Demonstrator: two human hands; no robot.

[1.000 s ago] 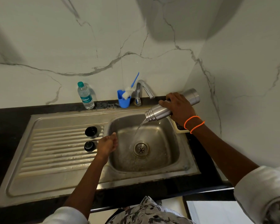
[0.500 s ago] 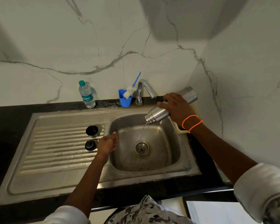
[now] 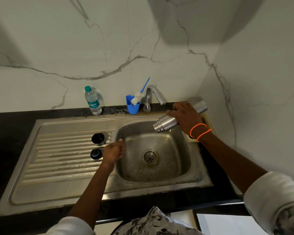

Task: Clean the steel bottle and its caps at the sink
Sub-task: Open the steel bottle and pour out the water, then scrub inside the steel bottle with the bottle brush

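My right hand (image 3: 185, 116) grips the steel bottle (image 3: 165, 123) around its middle and holds it tilted, mouth down and to the left, over the sink basin (image 3: 131, 129). A thin stream of water runs from the mouth toward the drain (image 3: 149, 157). Two black caps stand on the ribbed drainboard (image 3: 61, 156): the larger cap (image 3: 98, 138) behind, the smaller cap (image 3: 95, 153) in front. My left hand (image 3: 113, 152) rests on the basin's left rim, just right of the smaller cap, fingers curled, holding nothing.
A steel tap (image 3: 154, 94) stands behind the basin. Left of it is a blue cup (image 3: 133, 106) holding a blue-handled brush (image 3: 141, 94), and further left a plastic water bottle (image 3: 92, 100). A yellowish tray (image 3: 209, 122) lies behind my right wrist. Marble walls close in behind and on the right.
The steel bottle and my right hand have shifted slightly while pouring goes on; the stream has thinned. My left hand stays on the rim.
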